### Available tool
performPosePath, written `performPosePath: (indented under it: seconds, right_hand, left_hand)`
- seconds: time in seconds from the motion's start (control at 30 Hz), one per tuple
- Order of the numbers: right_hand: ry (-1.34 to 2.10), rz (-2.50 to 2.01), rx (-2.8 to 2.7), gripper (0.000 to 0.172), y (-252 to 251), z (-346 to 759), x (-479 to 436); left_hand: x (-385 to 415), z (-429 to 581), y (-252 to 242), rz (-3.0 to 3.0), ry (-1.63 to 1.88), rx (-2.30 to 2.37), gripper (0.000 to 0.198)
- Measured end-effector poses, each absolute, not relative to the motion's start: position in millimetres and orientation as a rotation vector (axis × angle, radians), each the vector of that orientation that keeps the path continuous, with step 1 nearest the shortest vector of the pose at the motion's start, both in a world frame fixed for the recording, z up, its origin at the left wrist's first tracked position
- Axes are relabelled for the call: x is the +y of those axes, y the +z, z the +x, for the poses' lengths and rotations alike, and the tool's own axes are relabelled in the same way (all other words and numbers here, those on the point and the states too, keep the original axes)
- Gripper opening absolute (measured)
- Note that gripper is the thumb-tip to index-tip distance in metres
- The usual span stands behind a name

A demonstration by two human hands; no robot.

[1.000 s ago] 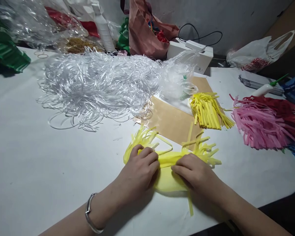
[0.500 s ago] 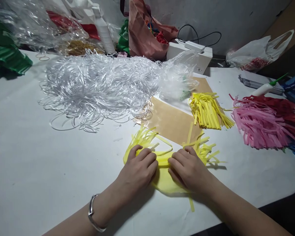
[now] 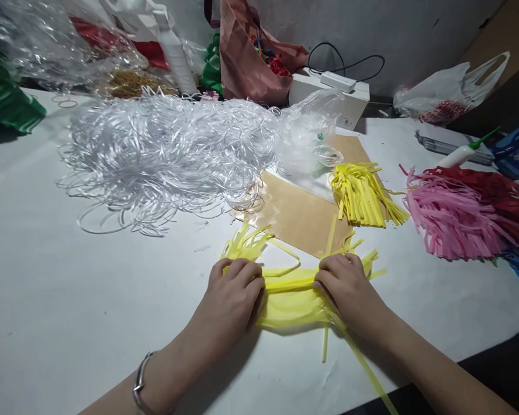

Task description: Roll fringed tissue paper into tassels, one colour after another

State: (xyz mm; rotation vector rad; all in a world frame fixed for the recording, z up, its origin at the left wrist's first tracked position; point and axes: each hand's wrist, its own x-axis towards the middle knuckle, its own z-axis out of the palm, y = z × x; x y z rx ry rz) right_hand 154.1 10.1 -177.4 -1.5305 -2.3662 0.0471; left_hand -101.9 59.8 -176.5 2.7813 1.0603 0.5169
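A yellow tissue paper sheet [image 3: 292, 305] with fringed ends lies on the white table in front of me. A tight, darker roll runs across its middle between my hands. My left hand [image 3: 236, 291] is closed on the left part of the paper, its fingers curled over the roll. On the right part, my right hand [image 3: 346, 288] grips the same roll with bent fingers. Fringe strips stick out beyond both hands, and one long strip hangs toward the table's front edge. My fingertips are mostly hidden under the hands.
Behind the paper lies a brown sheet [image 3: 300, 213] with a finished yellow tassel [image 3: 361, 196] on its right side. Pink tassels [image 3: 454, 216] sit at the right, near a glue bottle [image 3: 461, 154]. A large heap of white cord [image 3: 168, 155] spreads across the back left.
My hands have moved apart along the paper, leaving more of the roll showing between them. A long strip now trails toward the front right.
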Motion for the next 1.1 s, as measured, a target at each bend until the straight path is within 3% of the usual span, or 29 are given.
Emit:
performPosePath:
  seconds: [0.27, 0.6, 0.73, 1.1]
  right_hand:
    - [-0.018, -1.702, -2.219, 0.019, -187.5, 141.8, 13.3]
    - [0.013, -1.26, -2.428, 0.017, -182.4, 129.6, 16.1]
    - [-0.202, -1.17, -2.606, 0.028, -178.6, 123.7, 24.3]
    - [-0.283, -1.152, -2.588, 0.028, -189.5, 111.3, 29.4]
  left_hand:
    - [62.3, -94.6, -179.6, 2.737, 0.387, 1.278, 0.025]
    - [61.3, -91.7, -179.7, 2.801, 0.479, 0.913, 0.018]
    - [63.0, -90.8, -181.1, 2.816, 0.503, 0.897, 0.02]
    - [61.3, -92.0, -186.0, 2.758, 0.603, 0.922, 0.023]
